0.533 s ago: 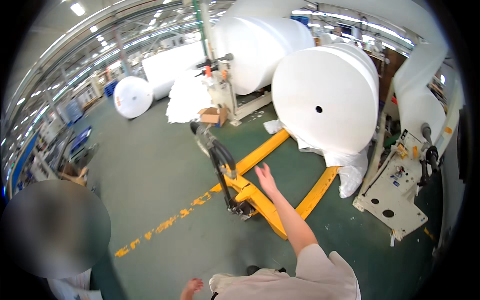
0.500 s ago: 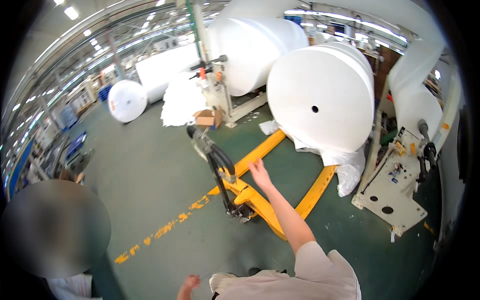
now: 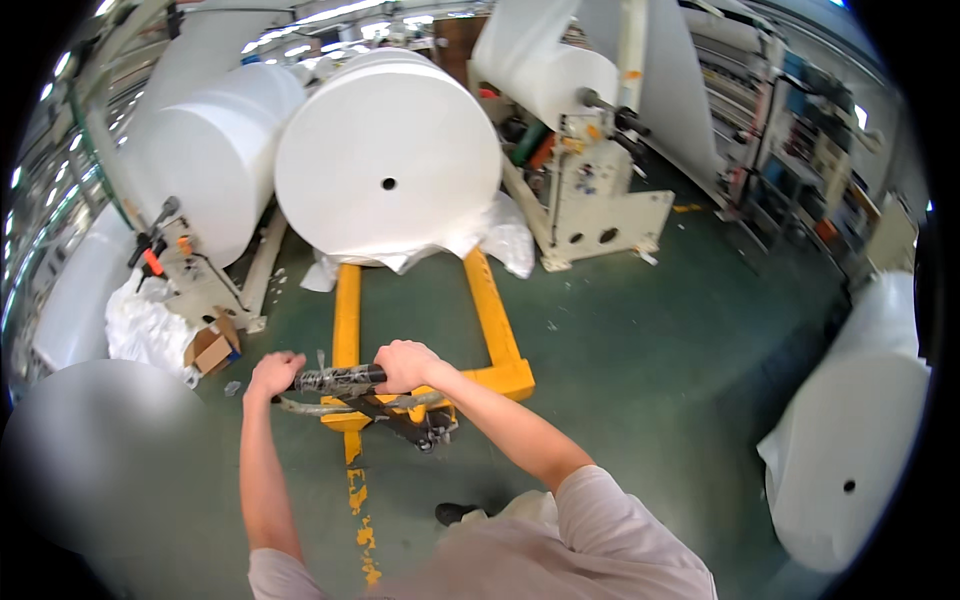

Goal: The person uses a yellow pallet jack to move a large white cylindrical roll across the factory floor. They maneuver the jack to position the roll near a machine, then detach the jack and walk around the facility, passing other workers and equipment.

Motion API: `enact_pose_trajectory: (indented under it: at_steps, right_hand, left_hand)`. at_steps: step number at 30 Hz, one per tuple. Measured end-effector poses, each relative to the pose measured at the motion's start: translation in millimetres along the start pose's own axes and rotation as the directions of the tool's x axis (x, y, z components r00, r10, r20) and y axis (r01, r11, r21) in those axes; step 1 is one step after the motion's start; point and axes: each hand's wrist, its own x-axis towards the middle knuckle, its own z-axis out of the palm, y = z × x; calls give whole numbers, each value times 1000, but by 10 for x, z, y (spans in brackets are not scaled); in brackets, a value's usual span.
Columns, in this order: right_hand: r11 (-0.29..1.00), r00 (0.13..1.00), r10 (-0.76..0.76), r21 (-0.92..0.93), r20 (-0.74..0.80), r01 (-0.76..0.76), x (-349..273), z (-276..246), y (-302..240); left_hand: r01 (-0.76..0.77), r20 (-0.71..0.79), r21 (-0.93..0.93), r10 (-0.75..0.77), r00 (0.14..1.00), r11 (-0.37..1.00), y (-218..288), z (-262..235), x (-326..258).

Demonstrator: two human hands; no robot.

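Straight ahead of the person, a huge white roll (image 3: 385,130) sat end-on, with crumpled wrapping (image 3: 512,240) bunched beneath it, perhaps to shield its underside from the floor. A second white roll (image 3: 190,180) lay to its left, beside the first. Between the person and the huge roll stood a yellow pallet jack (image 3: 505,380), its two forks (image 3: 347,310) pointing at the roll, set apart apparently to bear weight evenly. To the right of the roll was a cream machine stand (image 3: 615,215). On the floor at left, a small cardboard box (image 3: 213,345) gaped open. Topping the pallet jack, on the person's side, was a film-wrapped handle (image 3: 340,379); the left hand (image 3: 273,376) was closed round its left end and the right hand (image 3: 405,367) round its right, a spread grip that probably gave balanced leverage. As for what could not be made out, a blurred patch (image 3: 100,460) covered the lower left, the fork tips vanished under the wrapping, so whether they carried the roll was unclear, and the dark core hole (image 3: 389,184) showed nothing inside.
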Motion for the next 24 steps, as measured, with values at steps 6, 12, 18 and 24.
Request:
enact_pose_trajectory:
  at_steps: [6,12,18,24]
  right_hand:
    - [958,932,204,136,299,-254,-1233,597,-1088]
    - [946,853,271,40,445,-322,-2663,2017,-2022]
    - [883,872,465,-152,154,-444,-3706,3460,-2589]
    - [866,880,475,-186,13,-465,-4264,4323,-2621]
  left_hand:
    - [212,848,-97,-31,529,972,-63,57,-1506]
    - [7,912,-148,134,388,989,-441,1008,-3400]
    - [-204,586,177,63,808,963,-752,2061,-5028]
    - [-128,374,138,68,925,982,-736,2612,-5835]
